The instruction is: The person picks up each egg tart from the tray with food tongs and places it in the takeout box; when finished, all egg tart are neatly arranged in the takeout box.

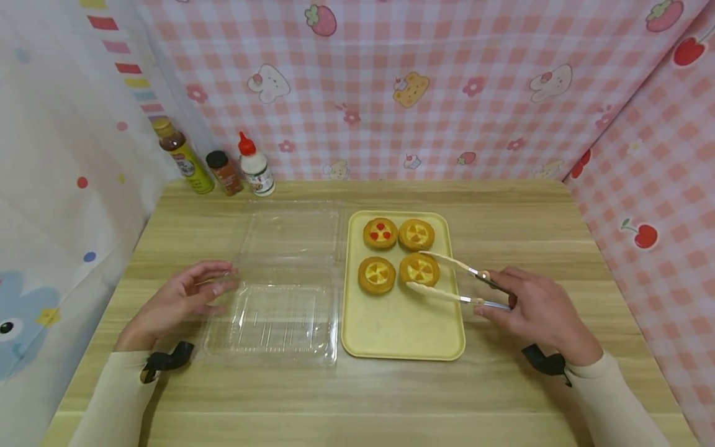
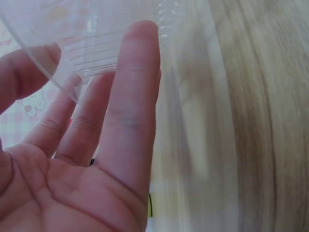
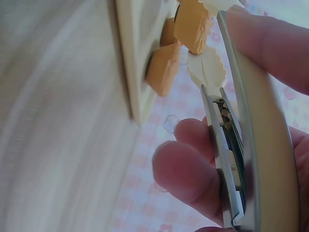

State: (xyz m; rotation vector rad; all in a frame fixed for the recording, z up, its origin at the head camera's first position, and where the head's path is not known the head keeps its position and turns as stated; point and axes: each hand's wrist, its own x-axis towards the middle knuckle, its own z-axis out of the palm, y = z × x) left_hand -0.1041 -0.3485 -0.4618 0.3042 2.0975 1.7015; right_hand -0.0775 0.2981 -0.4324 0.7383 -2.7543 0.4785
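My right hand [image 1: 539, 310] grips a pair of tongs [image 1: 447, 295] with cream scalloped tips. The tips stand on either side of an egg tart [image 1: 420, 270] with a yellow wedge pattern. In the right wrist view this tart [image 3: 193, 26] sits between the tips and looks raised off the tray. The yellow tray [image 1: 402, 329] bears more tarts: one with red hearts [image 1: 380, 234] and two with wedges, one at back right [image 1: 416, 234], one at front left [image 1: 377, 275]. My left hand [image 1: 190, 292] touches the left edge of a clear plastic box [image 1: 274, 316], fingers fairly straight, thumb apart.
The box's clear lid [image 1: 290, 233] lies folded back behind it. At the back left stand a yellow-labelled sauce bottle [image 1: 187, 161], a black-capped spice jar [image 1: 224, 174] and a red-tipped squeeze bottle [image 1: 256, 167]. Patterned cloth [image 1: 380, 124] hangs behind the wooden table [image 1: 391, 397].
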